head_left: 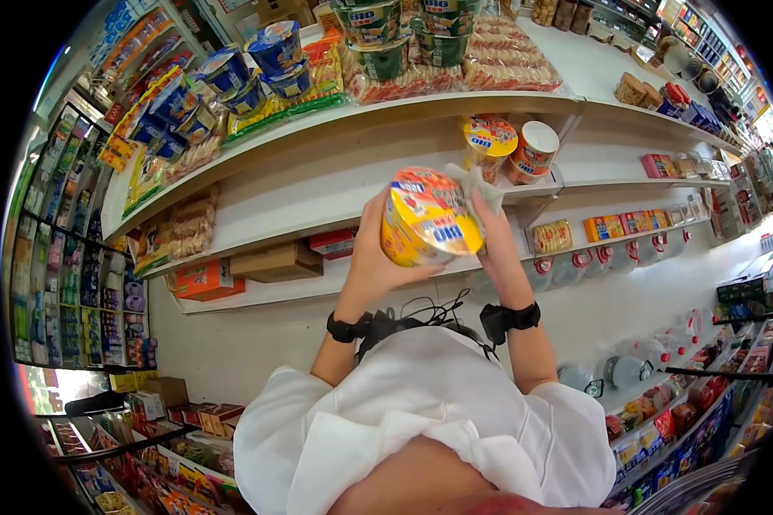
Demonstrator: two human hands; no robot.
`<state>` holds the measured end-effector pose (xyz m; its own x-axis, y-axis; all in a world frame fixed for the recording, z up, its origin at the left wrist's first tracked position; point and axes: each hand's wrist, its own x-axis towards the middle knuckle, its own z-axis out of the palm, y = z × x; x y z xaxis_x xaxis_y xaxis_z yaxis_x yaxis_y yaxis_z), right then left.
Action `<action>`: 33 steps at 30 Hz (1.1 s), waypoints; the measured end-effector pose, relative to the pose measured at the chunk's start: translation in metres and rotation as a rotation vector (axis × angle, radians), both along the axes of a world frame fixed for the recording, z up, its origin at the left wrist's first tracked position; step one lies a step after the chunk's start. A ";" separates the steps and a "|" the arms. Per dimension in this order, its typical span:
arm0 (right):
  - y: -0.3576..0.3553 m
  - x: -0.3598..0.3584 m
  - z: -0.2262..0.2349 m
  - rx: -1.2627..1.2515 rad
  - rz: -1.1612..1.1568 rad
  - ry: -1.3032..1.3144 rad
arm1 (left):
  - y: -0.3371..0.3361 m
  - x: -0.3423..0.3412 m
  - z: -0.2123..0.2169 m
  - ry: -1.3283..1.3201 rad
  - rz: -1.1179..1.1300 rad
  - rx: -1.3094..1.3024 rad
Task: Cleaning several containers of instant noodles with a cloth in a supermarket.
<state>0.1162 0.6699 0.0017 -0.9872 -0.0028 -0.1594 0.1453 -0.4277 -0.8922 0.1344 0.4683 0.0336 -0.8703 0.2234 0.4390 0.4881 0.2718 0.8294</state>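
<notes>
Tilted in front of my chest is a yellow and orange instant noodle tub (428, 221), its printed lid turned up toward me. My left hand (371, 257) is wrapped round its left side and underside. On the other side my right hand (496, 240) presses a crumpled white cloth (479, 182) against the tub's upper right edge. Just beyond, on the middle shelf (352, 189), stand a yellow-lidded noodle tub (490, 137) and an orange tub with a white lid (537, 146), side by side.
The top shelf bears stacked green noodle tubs (382, 56), blue noodle tubs (275, 50) and bagged noodles (507, 56). Lower down are a cardboard box (276, 261), an orange box (206, 280) and large clear bottles (567, 270). Stocked racks (687, 421) stand behind me to the right.
</notes>
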 end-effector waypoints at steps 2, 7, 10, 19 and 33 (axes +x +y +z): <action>-0.008 0.004 -0.004 -0.260 -0.133 0.113 | 0.003 -0.003 -0.009 -0.071 0.022 0.083; -0.039 0.020 0.011 0.128 -0.240 0.272 | 0.017 -0.004 -0.020 -0.480 0.022 0.584; -0.049 0.024 0.024 0.765 -0.308 0.603 | 0.009 -0.017 -0.046 -0.619 -0.031 0.793; -0.041 0.009 0.009 0.097 -0.140 0.130 | 0.011 -0.014 -0.029 -1.099 -0.384 1.213; -0.051 0.037 0.003 1.279 0.222 1.017 | -0.006 -0.026 -0.045 -1.229 -0.199 1.390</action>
